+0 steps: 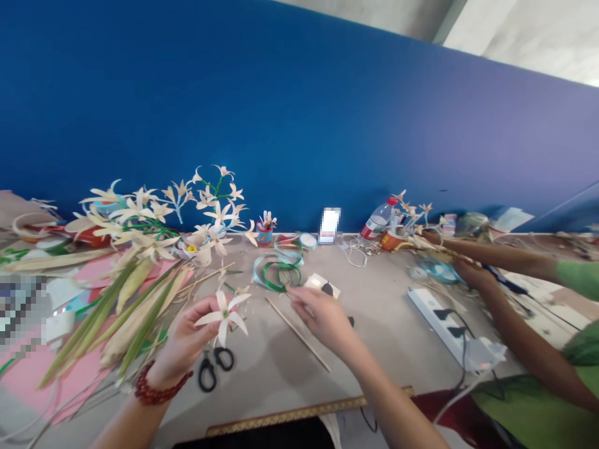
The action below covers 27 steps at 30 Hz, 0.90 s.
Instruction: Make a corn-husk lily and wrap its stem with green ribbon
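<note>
My left hand [199, 330] pinches a white star-shaped flower [225, 314] made of dry husk, its petals spread toward me. Black-handled scissors [215, 368] lie just below that flower. My right hand [322, 315] reaches over the middle of the table, fingers closed at the near edge of a loop of green tape [282, 276]; the exact grip is partly hidden. A thin wooden stick [299, 335] rests on the table between my hands. Pale blue ribbon [258, 269] lies around the green loop.
Finished husk flowers [154, 218] crowd the back left, above corn husks [116, 312] on pink paper [70, 386]. A phone [330, 226] leans against the blue partition [262, 125]. At right are a bottle [378, 218], a power strip [449, 330] and a co-worker's arms [519, 330].
</note>
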### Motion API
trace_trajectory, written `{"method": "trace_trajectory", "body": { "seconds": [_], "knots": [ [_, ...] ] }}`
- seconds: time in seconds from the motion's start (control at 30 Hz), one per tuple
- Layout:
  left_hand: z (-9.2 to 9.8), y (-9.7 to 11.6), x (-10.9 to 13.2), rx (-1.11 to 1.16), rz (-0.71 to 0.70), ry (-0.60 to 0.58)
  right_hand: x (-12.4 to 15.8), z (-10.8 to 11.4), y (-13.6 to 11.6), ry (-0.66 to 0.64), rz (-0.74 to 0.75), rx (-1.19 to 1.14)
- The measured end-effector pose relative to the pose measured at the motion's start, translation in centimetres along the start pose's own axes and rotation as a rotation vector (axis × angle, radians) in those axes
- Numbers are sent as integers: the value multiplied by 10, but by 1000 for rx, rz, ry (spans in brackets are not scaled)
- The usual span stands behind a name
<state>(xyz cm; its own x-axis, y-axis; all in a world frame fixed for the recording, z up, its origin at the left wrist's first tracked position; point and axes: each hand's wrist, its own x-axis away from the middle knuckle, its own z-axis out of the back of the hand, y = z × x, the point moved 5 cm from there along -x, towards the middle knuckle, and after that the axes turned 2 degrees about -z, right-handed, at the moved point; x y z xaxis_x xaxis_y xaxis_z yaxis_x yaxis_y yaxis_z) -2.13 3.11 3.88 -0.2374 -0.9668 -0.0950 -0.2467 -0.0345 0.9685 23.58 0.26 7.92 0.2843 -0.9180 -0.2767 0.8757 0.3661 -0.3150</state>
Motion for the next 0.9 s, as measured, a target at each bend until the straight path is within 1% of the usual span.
{"method": "trace_trajectory", "body": {
  "seconds": [0.07, 0.13, 0.2, 0.3, 0.4, 0.43, 0.47, 0.57, 0.6, 0.63, 0.67, 0.7, 0.73, 0.77, 0.83, 0.9],
  "knots": [
    [-4, 4, 0, 1, -1, -15, -2, 0, 2, 28, -17, 15],
    [-8, 7, 0, 20, 6, -20, -3, -1, 1, 67, 1, 41],
    [-12, 6, 0, 50, 23, -12, -4, -3, 0, 76, 9, -36],
    [-18, -1, 0, 74, 63, 9, -5, -8, 0, -14, -35, -211],
    [-24, -8, -2, 45, 95, -5, -5, -11, -1, -101, -63, -356],
    [-26, -10, -4, 34, 90, -12, -4, -12, -2, -130, -69, -481],
    [-27, -11, -6, 24, 82, -14, -4, -14, -4, -172, -83, -663],
    [-27, -12, -10, 29, 58, -6, -3, -22, -18, -370, -105, -1337],
    [-27, -13, -10, 39, 53, -7, -3, -24, -23, -419, -107, -1506],
    [-27, -13, -11, 49, 50, -7, -4, -26, -27, -443, -116, -1619],
    [-26, -14, -11, 58, 47, -1, -5, -28, -29, -440, -135, -1677],
    [-24, -14, -11, 65, 45, 9, -6, -32, -29, -413, -163, -1687],
    [-22, -15, -10, 71, 45, 26, -6, -37, -27, -366, -203, -1649],
    [-20, -15, -9, 75, 43, 46, -6, -44, -24, -312, -244, -1558],
    [-16, -15, -7, 70, 35, 78, -2, -58, -15, -209, -298, -1221],
    [-14, -16, -5, 47, 32, 94, 3, -69, -10, -140, -253, -785]
  ]
}}
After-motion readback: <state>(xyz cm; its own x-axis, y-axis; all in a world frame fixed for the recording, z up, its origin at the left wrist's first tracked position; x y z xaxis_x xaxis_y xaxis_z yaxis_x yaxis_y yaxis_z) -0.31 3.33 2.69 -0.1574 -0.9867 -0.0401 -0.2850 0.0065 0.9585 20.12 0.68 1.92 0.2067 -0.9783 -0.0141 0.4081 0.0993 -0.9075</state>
